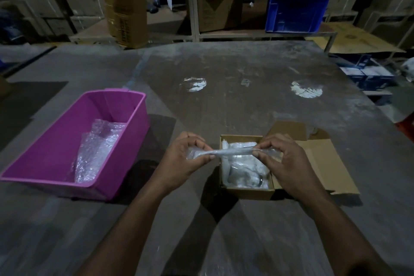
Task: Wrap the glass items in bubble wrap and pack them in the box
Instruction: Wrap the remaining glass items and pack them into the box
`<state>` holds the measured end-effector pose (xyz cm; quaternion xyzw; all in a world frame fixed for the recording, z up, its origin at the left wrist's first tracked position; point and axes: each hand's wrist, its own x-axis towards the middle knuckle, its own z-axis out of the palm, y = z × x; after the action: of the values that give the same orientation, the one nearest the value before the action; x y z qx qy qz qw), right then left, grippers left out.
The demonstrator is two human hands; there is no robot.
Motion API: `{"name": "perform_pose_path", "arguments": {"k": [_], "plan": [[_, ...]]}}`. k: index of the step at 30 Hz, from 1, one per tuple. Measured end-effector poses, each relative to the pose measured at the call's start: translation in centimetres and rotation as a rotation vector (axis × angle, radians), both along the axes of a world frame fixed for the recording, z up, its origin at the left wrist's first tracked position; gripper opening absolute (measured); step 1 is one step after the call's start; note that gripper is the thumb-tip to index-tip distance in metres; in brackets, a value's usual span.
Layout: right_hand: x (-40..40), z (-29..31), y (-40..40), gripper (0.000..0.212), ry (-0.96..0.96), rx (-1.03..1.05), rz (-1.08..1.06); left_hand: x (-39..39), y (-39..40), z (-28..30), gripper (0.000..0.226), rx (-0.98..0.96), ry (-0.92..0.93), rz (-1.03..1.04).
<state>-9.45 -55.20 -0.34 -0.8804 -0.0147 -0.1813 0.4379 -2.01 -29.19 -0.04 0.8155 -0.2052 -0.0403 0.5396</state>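
Dim storeroom, dusty table (224,69). L hand (186,159) and R hand (282,159) pinch ends of bubble-wrapped roll (230,152) over cardboard box (248,192), prob. for lowering in. Spare wrap in pink bin (125,141).

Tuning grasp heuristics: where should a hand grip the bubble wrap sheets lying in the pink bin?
Probably the upper edge of the bubble wrap sheets, pinched from above through the pink bin's open top. The sheets lean against the right wall, so that raised edge is free while the walls block side approaches.
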Motion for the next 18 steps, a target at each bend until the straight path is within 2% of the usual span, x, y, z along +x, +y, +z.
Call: {"name": "perform_pose_path", "arguments": {"k": [2,7,10,13,18], "plan": [[0.1,0.2,0.3,0.002,0.018,0.041,0.029,0.1,0.4,0.0,0.012,0.071,-0.073,-0.001],[0.7,0.3,0.7,0.013,0.008,0.106,0.042,-0.5,0.3,0.0,0.013,0.151,-0.103,-0.065],[1.3,0.4,0.9,0.033,-0.004,0.083,0.082,-0.9,-0.1,-0.2,0.020,0.207,-0.104,-0.093],[1.7,0.6,0.9,0.050,0.011,0.052,0.138,-0.7,-0.1,-0.3,0.018,0.163,-0.070,-0.120],[2.4,0.7,1.0,0.042,0.076,0.031,0.176,-0.7,0.1,0.4,0.039,0.169,-0.007,-0.244]]}}
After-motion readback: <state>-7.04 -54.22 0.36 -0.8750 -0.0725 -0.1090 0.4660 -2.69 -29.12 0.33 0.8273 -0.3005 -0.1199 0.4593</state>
